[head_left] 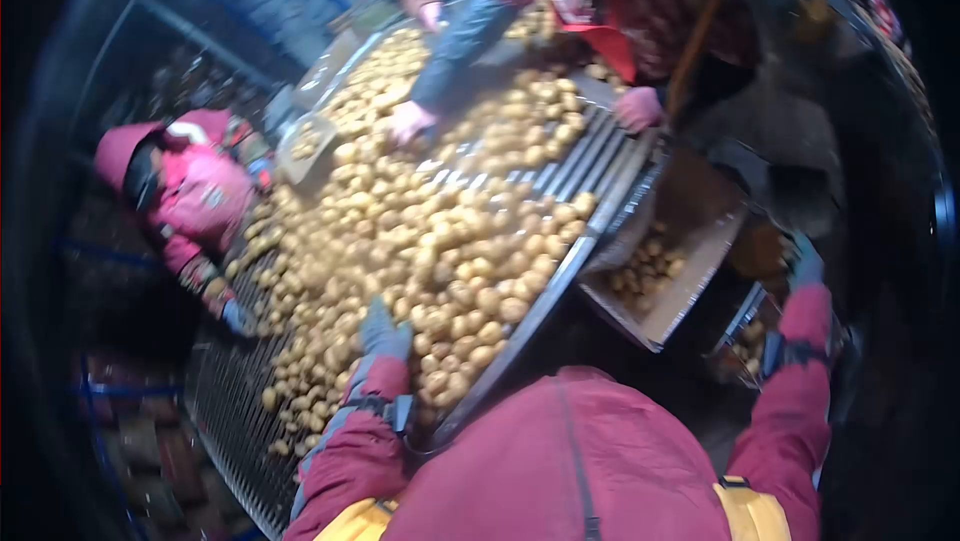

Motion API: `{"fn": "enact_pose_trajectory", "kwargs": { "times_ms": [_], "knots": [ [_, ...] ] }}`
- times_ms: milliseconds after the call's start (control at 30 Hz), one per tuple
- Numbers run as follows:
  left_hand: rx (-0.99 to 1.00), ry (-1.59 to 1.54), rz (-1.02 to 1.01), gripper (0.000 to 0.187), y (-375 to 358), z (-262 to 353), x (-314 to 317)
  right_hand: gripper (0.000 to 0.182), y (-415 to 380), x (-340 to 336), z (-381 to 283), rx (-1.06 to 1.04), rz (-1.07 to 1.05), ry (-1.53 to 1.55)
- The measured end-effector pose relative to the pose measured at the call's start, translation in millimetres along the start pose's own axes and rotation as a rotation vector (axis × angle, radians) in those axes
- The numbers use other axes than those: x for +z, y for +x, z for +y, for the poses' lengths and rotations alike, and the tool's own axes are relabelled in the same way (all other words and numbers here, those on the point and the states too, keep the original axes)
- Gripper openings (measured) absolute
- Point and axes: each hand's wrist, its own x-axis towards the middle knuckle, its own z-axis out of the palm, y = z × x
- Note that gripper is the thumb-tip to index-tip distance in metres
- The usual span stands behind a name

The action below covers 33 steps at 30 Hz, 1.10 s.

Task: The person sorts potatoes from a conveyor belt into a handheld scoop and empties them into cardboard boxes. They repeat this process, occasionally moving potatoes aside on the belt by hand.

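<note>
My left hand (pixel 384 333), in a grey-green glove, rests among the yellow potatoes (pixel 450 286) on the slatted roller table (pixel 235 411). Its fingers are stretched out and the thumb stands apart, so it is open. Far to the right, my right hand (pixel 803 263), also gloved, reaches out above a small container (pixel 738 319) with potatoes in it. Its fingers look extended and apart, and nothing shows between them.
A cardboard box (pixel 690 311) with potatoes stands beside the table's metal edge (pixel 520 336). At left is a person in pink (pixel 205 186) near a pale scoop-like container (pixel 308 146). Other people's hands (pixel 410 123) reach over the potatoes at the far side.
</note>
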Motion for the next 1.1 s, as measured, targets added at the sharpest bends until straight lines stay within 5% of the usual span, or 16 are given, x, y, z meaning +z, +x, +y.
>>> {"fn": "enact_pose_trajectory", "kwargs": {
  "times_ms": [167,233,300,433,533,600,667,733,833,967,1100],
  "knots": [
    [0.044,-0.204,0.018,0.115,0,19,-13,0.030,-70,-29,10,0.133,-0.086,-0.226],
    [0.001,-0.159,0.017,0.115,0,33,-18,0.032,-129,3,5,-0.008,-0.132,-0.416],
    [-0.025,-0.096,0.021,0.114,2,49,-23,0.035,-144,8,9,0.084,-0.290,-0.624],
    [0.135,-0.215,0.069,0.115,34,70,-36,0.037,-210,86,15,0.180,-0.579,-0.642],
    [0.214,0.060,0.080,0.110,72,106,-40,0.028,-225,138,29,0.266,-0.718,-0.602],
    [0.210,-0.019,-0.146,0.113,96,149,-94,0.029,-224,163,40,0.280,-0.823,-0.590],
    [0.213,-0.068,-0.173,0.110,110,168,-84,0.029,-239,187,44,0.255,-0.851,-0.586],
    [0.240,-0.089,0.020,0.104,135,175,-16,0.030,-250,204,45,0.261,-0.880,-0.568],
    [0.178,-0.126,-0.047,0.105,179,219,-15,0.031,-264,220,37,0.264,-0.846,-0.595],
    [0.321,-0.550,-0.076,0.098,195,264,49,0.030,-274,229,42,0.260,-0.811,-0.618],
    [0.518,-0.580,0.169,0.079,158,220,34,0.029,-276,240,57,0.317,-0.822,-0.600]
  ]
}}
